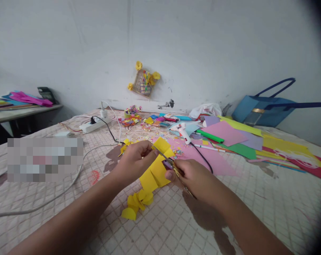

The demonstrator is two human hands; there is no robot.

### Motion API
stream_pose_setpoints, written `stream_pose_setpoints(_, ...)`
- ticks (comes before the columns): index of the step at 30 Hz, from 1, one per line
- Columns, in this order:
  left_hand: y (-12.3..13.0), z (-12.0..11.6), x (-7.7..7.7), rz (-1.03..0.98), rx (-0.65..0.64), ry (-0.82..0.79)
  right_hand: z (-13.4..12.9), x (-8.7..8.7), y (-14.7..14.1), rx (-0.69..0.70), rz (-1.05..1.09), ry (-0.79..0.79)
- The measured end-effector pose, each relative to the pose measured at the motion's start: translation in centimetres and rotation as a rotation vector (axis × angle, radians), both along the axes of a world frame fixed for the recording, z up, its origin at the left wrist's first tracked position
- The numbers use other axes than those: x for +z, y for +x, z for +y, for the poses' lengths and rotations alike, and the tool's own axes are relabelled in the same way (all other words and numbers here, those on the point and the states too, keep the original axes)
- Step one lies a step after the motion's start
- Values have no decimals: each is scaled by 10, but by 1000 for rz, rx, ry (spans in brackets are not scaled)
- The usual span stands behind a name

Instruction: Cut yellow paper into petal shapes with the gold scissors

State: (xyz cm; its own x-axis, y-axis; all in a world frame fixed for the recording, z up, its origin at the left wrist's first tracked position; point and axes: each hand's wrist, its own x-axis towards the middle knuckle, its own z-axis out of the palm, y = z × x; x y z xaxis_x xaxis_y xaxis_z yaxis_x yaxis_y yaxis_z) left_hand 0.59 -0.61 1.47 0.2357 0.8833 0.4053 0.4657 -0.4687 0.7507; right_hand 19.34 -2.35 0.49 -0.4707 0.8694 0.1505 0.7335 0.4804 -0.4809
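My right hand (pixel 193 177) is closed around a pair of scissors (pixel 162 153) with a thin metal blade and gold-coloured handles. A small dark purple patch shows by its fingers. At the blade's tip, my left hand (pixel 136 159) is closed in a pinch; what lies between its fingertips is hidden. Beneath both hands lie yellow paper pieces (pixel 151 175) with creases or cut edges. Nearer to me sits a small heap of rounded yellow paper cutouts (pixel 137 202).
A white glue gun (pixel 182 131) lies beyond my right hand, its black cord trailing. Coloured paper sheets (pixel 229 132) spread to the right, before a blue bag (pixel 263 109). At left are a power strip (pixel 95 124) and a white cable (pixel 78 173). Paper scraps (pixel 131 120) lie farther back.
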Motion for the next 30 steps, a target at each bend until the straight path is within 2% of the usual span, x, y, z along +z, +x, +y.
stream_pose_setpoints(6, 2, -1, -1, 47, 23, -9, -1, -1, -2, -10, -8, 43)
stream_pose_setpoints(15, 4, -2, -2, 3, 4, -72, 0, -4, -2, -37, -49, 74)
stream_pose_setpoints(23, 8, -5, -2, -154, -61, -181, 1, -3, -4, -36, -47, 63)
stream_pose_setpoints(30, 9, -3, -11, -231, -109, -232, -1, -2, -5, -53, -66, 55)
